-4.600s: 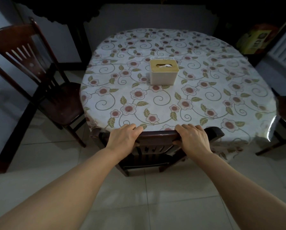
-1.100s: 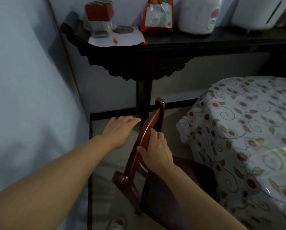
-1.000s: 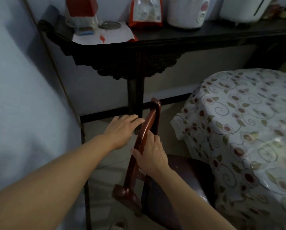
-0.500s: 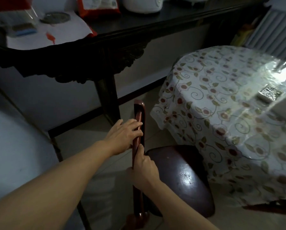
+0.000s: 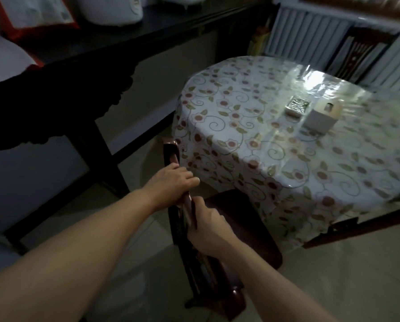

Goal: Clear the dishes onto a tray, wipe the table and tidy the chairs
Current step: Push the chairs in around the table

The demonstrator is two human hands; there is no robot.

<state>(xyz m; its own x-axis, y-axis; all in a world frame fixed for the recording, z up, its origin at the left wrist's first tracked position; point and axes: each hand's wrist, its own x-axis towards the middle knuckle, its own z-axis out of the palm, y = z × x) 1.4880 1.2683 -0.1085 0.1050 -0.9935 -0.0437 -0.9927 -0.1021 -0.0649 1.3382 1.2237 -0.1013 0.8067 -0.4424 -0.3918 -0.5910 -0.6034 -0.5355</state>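
Both my hands, left hand [image 5: 171, 182] and right hand [image 5: 207, 227], clamped on the chair [image 5: 238, 228] back, I'd slide it squarely toward 2 o'clock under the worktop [image 5: 287, 145].

Floor [image 5: 333, 275]: pale glossy tiles
Console table [image 5: 78, 73]: dark, against the wall
Radiator [image 5: 310, 31]: right of the console table

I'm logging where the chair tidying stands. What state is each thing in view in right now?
left hand: closed over the chair's top rail
right hand: gripping the same rail, lower in the picture
chair: upright, seat partly under the tablecloth
table: covered with a floral cloth
tissue box: upright on the table
small dish: on the table, beside the tissue box
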